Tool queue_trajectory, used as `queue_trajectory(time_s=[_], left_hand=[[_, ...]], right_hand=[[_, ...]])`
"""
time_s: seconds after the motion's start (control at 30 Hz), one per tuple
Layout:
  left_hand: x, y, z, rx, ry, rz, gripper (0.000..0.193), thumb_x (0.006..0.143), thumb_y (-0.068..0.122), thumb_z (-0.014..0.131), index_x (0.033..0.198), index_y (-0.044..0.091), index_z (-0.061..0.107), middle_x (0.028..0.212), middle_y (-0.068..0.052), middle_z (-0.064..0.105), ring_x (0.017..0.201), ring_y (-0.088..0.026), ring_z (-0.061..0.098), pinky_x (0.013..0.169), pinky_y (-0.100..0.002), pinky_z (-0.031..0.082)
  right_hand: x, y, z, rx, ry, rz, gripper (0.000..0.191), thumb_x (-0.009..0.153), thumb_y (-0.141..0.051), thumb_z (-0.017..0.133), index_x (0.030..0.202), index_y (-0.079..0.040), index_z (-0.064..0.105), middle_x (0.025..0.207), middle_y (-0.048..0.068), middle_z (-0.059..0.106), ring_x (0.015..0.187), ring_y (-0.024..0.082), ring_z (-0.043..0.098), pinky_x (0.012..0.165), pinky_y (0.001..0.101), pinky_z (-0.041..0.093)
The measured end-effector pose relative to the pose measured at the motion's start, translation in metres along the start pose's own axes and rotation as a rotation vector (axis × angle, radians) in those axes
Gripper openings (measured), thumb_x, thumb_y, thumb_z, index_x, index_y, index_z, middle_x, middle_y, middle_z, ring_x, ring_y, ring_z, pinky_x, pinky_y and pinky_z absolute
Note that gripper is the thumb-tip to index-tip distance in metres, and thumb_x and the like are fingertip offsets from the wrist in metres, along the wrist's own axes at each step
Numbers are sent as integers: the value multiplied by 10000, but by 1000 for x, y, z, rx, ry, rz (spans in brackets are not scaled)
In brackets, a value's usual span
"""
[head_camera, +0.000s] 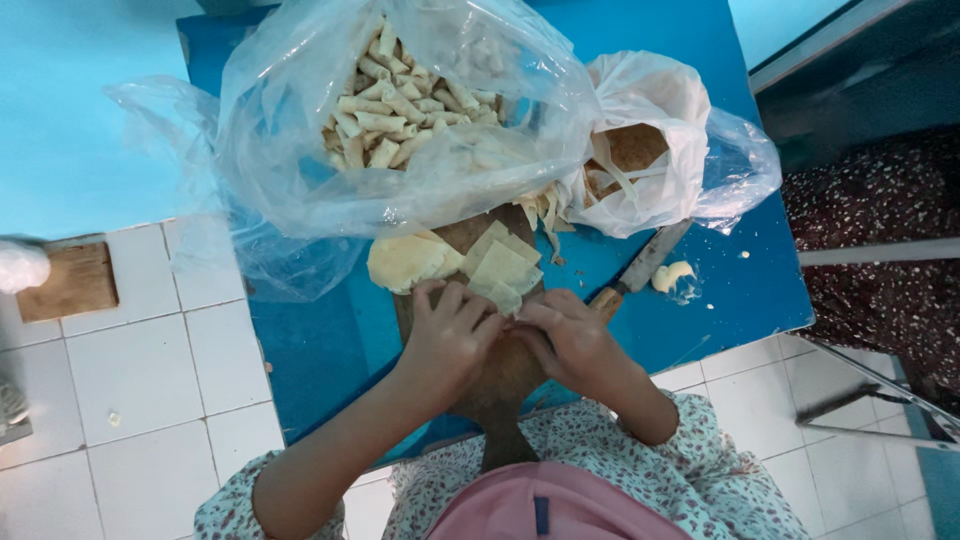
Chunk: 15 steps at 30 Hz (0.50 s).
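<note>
Hands meet at the middle of a brown wooden cutting board (505, 375) that lies on a low blue tabletop (700, 310). The left hand (447, 340) and the right hand (572, 338) both have their fingers curled shut on one small pale square pastry wrapper (503, 298), pinching its near edge from either side. That wrapper sits at the front of a loose stack of pale square wrappers (503, 262) on the far half of the board, just beside a soft yellowish mound of filling (408, 260).

Beyond the board, a large clear plastic bag of finished pale rolls (385, 100) rests on the tabletop, and a smaller white plastic bag (645, 150) lies to its right. A wooden-handled knife (640, 268) lies at the board's right side, with a small dab of pale filling (672, 274) near its blade.

To roll this piece well, I judge that both thumbs should press evenly so the edge turns over straight, keeping the fold tight against whatever filling is inside; that filling is hidden under the fingers. Working low against the board would likely keep the thin sheet from tearing or unrolling.
</note>
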<state>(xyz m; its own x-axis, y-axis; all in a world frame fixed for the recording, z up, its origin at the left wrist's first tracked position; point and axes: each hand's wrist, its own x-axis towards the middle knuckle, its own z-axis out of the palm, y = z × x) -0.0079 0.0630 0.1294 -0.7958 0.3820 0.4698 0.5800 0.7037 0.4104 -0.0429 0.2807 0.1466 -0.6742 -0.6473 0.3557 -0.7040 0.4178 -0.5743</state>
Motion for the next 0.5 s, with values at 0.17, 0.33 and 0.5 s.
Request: queue_trajectory(time_s=[0.17, 0.33, 0.5], left_hand=[[0, 0, 3, 0, 13, -22, 193, 829, 130, 669, 1017, 109, 709, 979, -36, 638, 1018, -258, 586, 989, -556, 354], [2, 5, 4, 4, 31, -80, 180, 840, 122, 673, 1016, 106, 707, 955, -37, 624, 1021, -254, 583, 1005, -574, 353], [2, 8, 6, 21, 30, -117, 184, 803, 117, 668, 984, 109, 695, 1006, -64, 633, 1063, -296, 571, 1003, -580, 351]], right_hand=[[5, 1, -1, -43, -12, -103, 389, 814, 8, 797, 1115, -46, 556, 1070, 150, 660, 987, 365, 658, 848, 435, 547], [11, -2, -4, -41, -28, -74, 388, 846, 23, 783, 1137, -34, 533, 1054, 151, 647, 995, 368, 643, 864, 445, 520], [12, -4, -5, -66, -22, -47, 405, 815, 33, 777, 1111, -75, 524, 1042, 115, 671, 983, 337, 657, 867, 452, 507]])
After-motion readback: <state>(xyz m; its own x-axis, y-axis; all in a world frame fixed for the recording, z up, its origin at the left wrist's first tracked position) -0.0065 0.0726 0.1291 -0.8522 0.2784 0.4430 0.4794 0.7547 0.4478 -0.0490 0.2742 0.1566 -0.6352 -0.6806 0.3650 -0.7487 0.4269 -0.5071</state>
